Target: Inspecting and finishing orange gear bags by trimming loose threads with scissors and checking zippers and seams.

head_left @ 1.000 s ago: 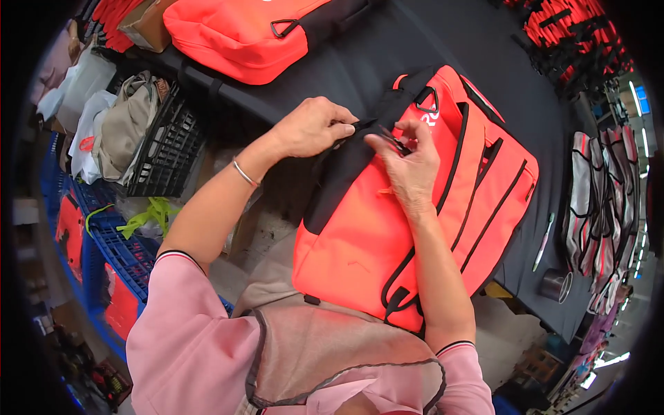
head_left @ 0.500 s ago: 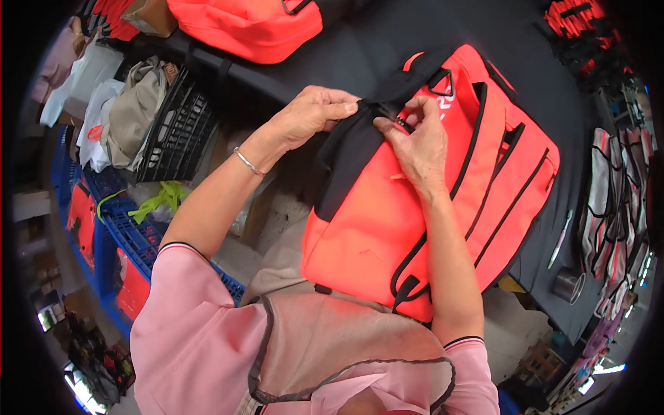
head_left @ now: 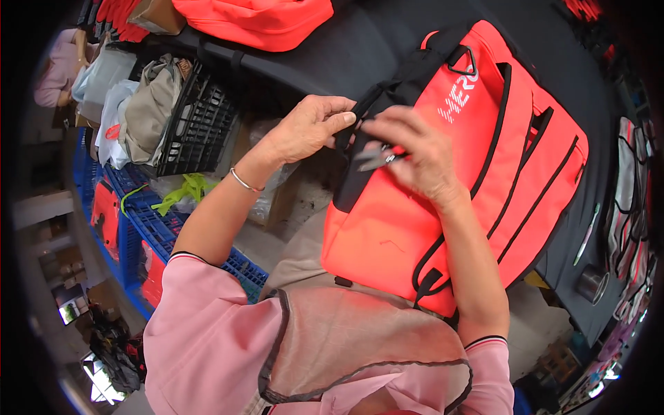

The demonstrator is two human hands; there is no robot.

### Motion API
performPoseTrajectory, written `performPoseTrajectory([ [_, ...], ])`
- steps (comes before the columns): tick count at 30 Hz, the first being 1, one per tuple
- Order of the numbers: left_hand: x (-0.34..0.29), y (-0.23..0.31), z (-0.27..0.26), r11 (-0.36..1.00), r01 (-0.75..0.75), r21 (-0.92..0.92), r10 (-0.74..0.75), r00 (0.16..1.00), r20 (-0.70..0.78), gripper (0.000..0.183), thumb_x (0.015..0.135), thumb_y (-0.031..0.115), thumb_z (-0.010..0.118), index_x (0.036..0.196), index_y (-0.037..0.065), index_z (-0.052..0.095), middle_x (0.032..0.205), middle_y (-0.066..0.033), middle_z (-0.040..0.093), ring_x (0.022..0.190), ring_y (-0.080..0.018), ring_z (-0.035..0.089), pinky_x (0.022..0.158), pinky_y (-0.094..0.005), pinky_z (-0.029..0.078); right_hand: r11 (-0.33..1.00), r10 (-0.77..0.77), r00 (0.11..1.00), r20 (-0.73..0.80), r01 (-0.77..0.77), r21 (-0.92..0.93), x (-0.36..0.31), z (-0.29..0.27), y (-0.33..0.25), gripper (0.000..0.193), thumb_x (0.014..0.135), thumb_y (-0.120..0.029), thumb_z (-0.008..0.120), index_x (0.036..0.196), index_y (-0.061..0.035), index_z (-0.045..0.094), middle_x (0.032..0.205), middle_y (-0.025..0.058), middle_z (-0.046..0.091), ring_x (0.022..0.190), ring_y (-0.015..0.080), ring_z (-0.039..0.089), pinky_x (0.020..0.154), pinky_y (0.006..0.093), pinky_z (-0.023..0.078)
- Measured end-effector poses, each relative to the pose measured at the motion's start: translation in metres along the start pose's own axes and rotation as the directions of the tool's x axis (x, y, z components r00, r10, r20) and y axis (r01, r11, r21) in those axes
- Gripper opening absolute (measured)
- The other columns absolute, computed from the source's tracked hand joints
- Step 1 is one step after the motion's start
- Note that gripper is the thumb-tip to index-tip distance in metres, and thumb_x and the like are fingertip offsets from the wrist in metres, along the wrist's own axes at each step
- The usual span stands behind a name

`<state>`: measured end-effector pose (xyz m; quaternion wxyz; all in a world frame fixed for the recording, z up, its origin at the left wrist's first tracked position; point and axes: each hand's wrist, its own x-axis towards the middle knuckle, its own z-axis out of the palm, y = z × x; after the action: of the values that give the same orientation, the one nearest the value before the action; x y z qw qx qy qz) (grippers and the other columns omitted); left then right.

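Observation:
A bright coral-red backpack [head_left: 377, 242] with black trim lies slanted across the table edge and my lap. My left hand [head_left: 304, 128] pinches the black edge of its side, thumb against bent fingers. Close by, my right hand [head_left: 422, 155] is curled around small thread snips [head_left: 372, 160], whose grey blades point left over the black side panel [head_left: 354, 181]. The fingers of that hand are slightly blurred, and its fingertips are near the black edge. A black triangular ring [head_left: 462, 61] sits near the top of the bag.
Another coral-red bag [head_left: 256, 21] lies at the far side of the dark-covered table [head_left: 311, 66]. To the left, a black basket [head_left: 197, 128] holds cloth above blue crates [head_left: 128, 228]. A metal cup [head_left: 593, 283] and a toothbrush-like stick [head_left: 586, 235] are at right. Another person [head_left: 59, 69] is far left.
My right hand has turned and lifted off the black edge, bringing the snips' blades into sight. My left hand keeps its pinch. The whole view has shifted slightly.

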<state>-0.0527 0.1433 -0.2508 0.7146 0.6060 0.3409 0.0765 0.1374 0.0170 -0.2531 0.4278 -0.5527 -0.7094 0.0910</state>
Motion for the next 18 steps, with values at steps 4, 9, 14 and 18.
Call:
performPoseTrajectory([
  [4,-0.006,0.0,0.009,0.994,-0.02,-0.104,0.008,0.993,-0.114,0.03,0.1,0.02,0.057,0.122,0.001,0.061,0.102,-0.0018,0.065,0.086,-0.0088,0.063,0.069,-0.0213,0.051,0.991,-0.093,0.982,0.162,0.107,-0.081,-0.01,-0.001,-0.006,0.029,0.075,-0.019,0.075,0.102,-0.0099,0.07,0.103,0.0002,0.066,0.08,0.0204,0.066,0.065,0.0321,0.052],
  [9,-0.008,-0.008,0.011,0.976,-0.12,-0.183,0.088,0.981,-0.172,0.031,0.099,0.015,0.057,0.126,-0.002,0.057,0.107,-0.0062,0.064,0.088,-0.0126,0.065,0.072,-0.0237,0.054,0.982,-0.014,0.956,0.293,0.068,-0.174,-0.014,0.001,-0.006,0.023,0.078,-0.023,0.075,0.094,-0.0072,0.07,0.097,0.0009,0.067,0.077,0.0204,0.065,0.062,0.0331,0.049],
  [14,-0.004,-0.005,0.006,0.952,-0.305,-0.026,0.298,0.944,-0.143,0.026,0.092,0.006,0.063,0.115,-0.005,0.057,0.104,-0.0071,0.062,0.083,-0.0127,0.065,0.071,-0.0245,0.053,0.991,-0.057,0.955,0.291,0.091,-0.102,-0.011,0.001,-0.006,0.02,0.08,-0.024,0.074,0.088,-0.0067,0.068,0.094,0.0006,0.065,0.074,0.021,0.062,0.062,0.0338,0.049],
  [18,0.011,0.039,0.021,0.774,-0.279,0.568,0.425,0.894,-0.141,0.032,0.082,0.001,0.069,0.112,0.0,0.057,0.101,-0.0062,0.06,0.069,-0.0103,0.063,0.067,-0.0238,0.052,0.991,-0.047,0.964,0.263,0.077,-0.106,-0.013,-0.001,-0.002,0.021,0.079,-0.025,0.074,0.089,-0.0076,0.067,0.098,-0.0007,0.065,0.074,0.0207,0.062,0.064,0.0339,0.05],
])
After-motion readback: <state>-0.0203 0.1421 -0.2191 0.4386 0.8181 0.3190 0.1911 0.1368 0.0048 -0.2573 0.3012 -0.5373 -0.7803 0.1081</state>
